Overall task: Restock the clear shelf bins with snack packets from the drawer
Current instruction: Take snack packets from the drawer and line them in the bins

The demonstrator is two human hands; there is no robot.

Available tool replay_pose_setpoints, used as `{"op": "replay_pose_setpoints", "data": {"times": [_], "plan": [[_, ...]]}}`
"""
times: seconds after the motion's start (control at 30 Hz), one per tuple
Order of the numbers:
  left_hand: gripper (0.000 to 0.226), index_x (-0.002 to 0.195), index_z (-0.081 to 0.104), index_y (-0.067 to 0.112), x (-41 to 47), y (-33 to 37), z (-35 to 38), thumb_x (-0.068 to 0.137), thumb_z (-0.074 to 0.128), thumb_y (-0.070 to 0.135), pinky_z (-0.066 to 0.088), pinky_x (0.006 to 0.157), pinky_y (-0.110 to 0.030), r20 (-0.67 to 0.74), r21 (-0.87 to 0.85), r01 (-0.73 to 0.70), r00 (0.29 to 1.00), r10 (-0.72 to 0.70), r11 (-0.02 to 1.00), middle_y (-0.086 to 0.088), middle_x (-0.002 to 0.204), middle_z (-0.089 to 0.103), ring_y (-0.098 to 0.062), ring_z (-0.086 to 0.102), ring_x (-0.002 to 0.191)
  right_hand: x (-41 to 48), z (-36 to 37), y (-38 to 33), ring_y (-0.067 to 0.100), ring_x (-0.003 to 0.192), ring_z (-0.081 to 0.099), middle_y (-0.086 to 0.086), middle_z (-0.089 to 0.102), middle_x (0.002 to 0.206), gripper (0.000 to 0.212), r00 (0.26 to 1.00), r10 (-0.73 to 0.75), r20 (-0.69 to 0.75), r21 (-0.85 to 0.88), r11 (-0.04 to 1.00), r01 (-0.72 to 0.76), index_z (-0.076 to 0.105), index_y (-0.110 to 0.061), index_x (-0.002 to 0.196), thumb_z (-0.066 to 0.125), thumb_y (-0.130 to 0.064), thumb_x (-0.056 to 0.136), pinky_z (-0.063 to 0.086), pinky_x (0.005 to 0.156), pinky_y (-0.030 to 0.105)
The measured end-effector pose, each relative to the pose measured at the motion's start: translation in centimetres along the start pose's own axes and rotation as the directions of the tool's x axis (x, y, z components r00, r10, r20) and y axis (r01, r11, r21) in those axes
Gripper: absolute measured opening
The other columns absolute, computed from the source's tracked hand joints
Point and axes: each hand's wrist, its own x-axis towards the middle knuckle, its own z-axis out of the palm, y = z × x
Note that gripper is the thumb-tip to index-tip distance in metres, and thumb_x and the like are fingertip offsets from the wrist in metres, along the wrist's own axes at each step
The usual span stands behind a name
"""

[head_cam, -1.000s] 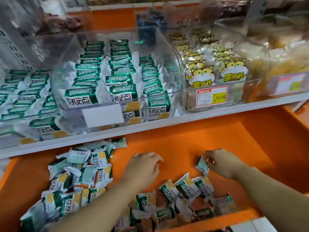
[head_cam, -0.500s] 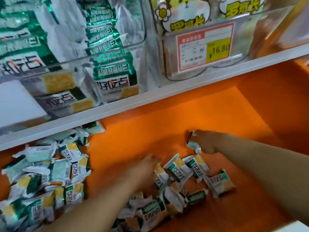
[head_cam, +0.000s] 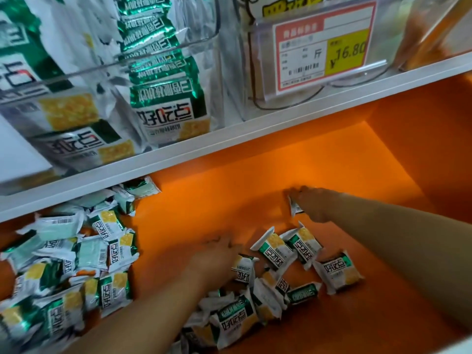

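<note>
Orange drawer [head_cam: 229, 200], clear bin [head_cam: 194, 72] above it. Since a sec ago, L hand [head_cam: 217, 256] has dropped onto loose packets [head_cam: 281, 251] mid-drawer. It's blurred, so can't tell its grip. R hand [head_cam: 313, 206] still pinches a packet [head_cam: 295, 207] toward drawer's back. Prob. still gathering, nothing going to the bin yet.

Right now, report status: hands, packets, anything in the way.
Right hand grips one snack packet, low in the drawer. Left hand blurred, on the middle pile, grip unclear. White shelf edge overhangs drawer's back; nothing else in the way.
</note>
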Motion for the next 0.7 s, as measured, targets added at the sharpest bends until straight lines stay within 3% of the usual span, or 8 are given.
{"op": "replay_pose_setpoints", "data": {"times": [0.07, 0.17, 0.3, 0.43, 0.53, 0.6, 0.7], "plan": [[0.061, 0.147, 0.027, 0.027, 0.4, -0.3, 0.4, 0.094, 0.054, 0.039, 0.041, 0.098, -0.040, -0.025, -0.020, 0.025, 0.999, -0.026, 0.999, -0.012, 0.156, 0.011, -0.033, 0.038, 0.131, -0.6, -0.5, -0.1, 0.030, 0.137, 0.032, 0.015, 0.019, 0.156, 0.068, 0.999, -0.026, 0.022, -0.032, 0.999, 0.027, 0.006, -0.018, 0.153, 0.039, 0.003, 0.097, 0.038, 0.099, 0.035], [0.049, 0.140, 0.036, 0.018, 0.4, -0.3, 0.3, 0.096, 0.049, 0.034, 0.037, 0.102, -0.041, 0.006, 0.003, 0.045, 0.999, -0.045, 0.999, -0.013, 0.157, 0.009, -0.033, 0.030, 0.136, -0.3, -0.4, 0.0, 0.029, 0.139, 0.027, 0.011, 0.018, 0.157, 0.059, 0.992, -0.085, 0.088, -0.186, 0.977, 0.101, 0.017, -0.017, 0.152, 0.036, 0.000, 0.099, 0.034, 0.103, 0.036], [0.038, 0.124, 0.046, 0.018, 0.3, -0.2, -0.2, 0.092, 0.053, 0.037, 0.040, 0.092, -0.037, -0.074, -0.089, 0.033, 0.996, -0.039, 0.995, -0.006, 0.136, 0.040, -0.026, 0.043, 0.121, 0.6, 0.4, 0.5, 0.031, 0.141, 0.022, 0.015, 0.015, 0.157, 0.058, 0.991, -0.082, 0.102, -0.210, 0.972, 0.102, 0.012, -0.007, 0.151, 0.037, -0.003, 0.099, 0.032, 0.110, 0.043], [0.030, 0.111, 0.050, 0.023, -0.1, -0.4, -1.1, 0.091, 0.056, 0.045, 0.048, 0.075, -0.032, -0.140, -0.271, 0.085, 0.982, -0.127, 0.959, 0.002, 0.107, 0.053, -0.015, 0.054, 0.091, 0.3, 0.9, 0.3, 0.035, 0.124, 0.048, 0.017, 0.036, 0.142, 0.058, 0.999, -0.048, 0.002, -0.124, 0.991, 0.047, 0.025, -0.010, 0.146, 0.048, 0.002, 0.093, 0.049, 0.089, 0.041], [0.027, 0.108, 0.048, 0.028, -0.1, -0.9, -1.3, 0.090, 0.058, 0.045, 0.053, 0.071, -0.031, -0.162, -0.449, 0.122, 0.963, -0.215, 0.885, 0.008, 0.097, 0.057, -0.009, 0.057, 0.082, 0.4, 1.4, -0.3, 0.036, 0.118, 0.051, 0.016, 0.039, 0.139, 0.059, 0.998, -0.053, -0.030, -0.194, 0.980, 0.046, 0.030, -0.010, 0.143, 0.055, 0.000, 0.091, 0.052, 0.083, 0.040], [0.028, 0.108, 0.048, 0.030, 0.0, -1.3, -1.3, 0.089, 0.059, 0.047, 0.051, 0.066, -0.028, -0.180, -0.530, 0.132, 0.948, -0.263, 0.838, 0.011, 0.095, 0.059, -0.006, 0.057, 0.077, 0.6, 1.2, -0.6, 0.034, 0.113, 0.056, 0.015, 0.044, 0.134, 0.060, 0.997, -0.060, -0.052, -0.215, 0.975, 0.047, 0.026, -0.015, 0.146, 0.053, -0.006, 0.093, 0.054, 0.080, 0.039], [0.037, 0.121, 0.048, 0.027, 0.0, -1.7, -1.7, 0.089, 0.062, 0.039, 0.045, 0.063, -0.021, -0.195, -0.694, 0.091, 0.931, -0.308, 0.715, 0.012, 0.111, 0.058, -0.003, 0.054, 0.082, 0.2, -0.2, -0.3, 0.030, 0.108, 0.058, 0.012, 0.050, 0.127, 0.067, 0.994, -0.061, -0.088, -0.120, 0.991, 0.051, 0.019, -0.024, 0.149, 0.055, -0.032, 0.094, 0.051, 0.076, 0.037]]}}
